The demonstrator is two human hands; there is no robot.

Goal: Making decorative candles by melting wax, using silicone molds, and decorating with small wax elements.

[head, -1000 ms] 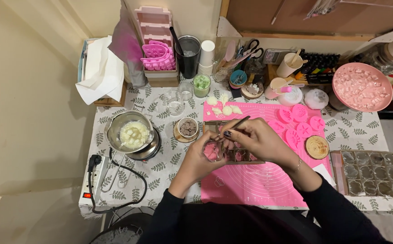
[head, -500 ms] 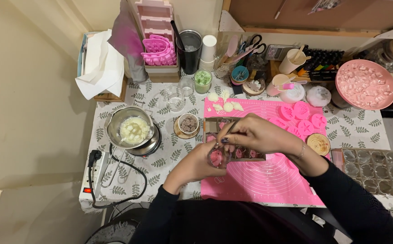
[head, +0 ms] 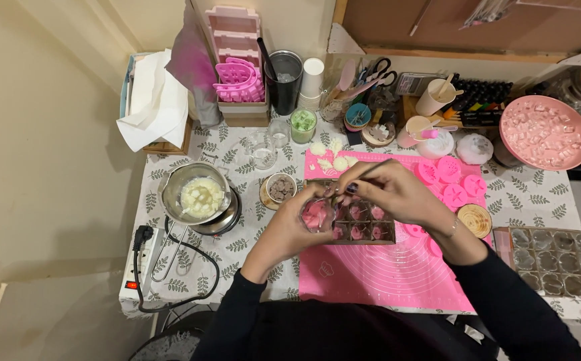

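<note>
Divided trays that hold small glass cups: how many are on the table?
2. One divided tray lies on the pink mat, partly under the right hand; the other stands at the table's right edge. The crowded back may hide more.

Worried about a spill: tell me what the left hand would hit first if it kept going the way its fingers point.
Probably the right hand, directly beyond the left hand and its small glass cup; depth is unclear.

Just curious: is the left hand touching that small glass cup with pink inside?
Touching: the head view shows the left hand wrapped around the glass cup.
</note>
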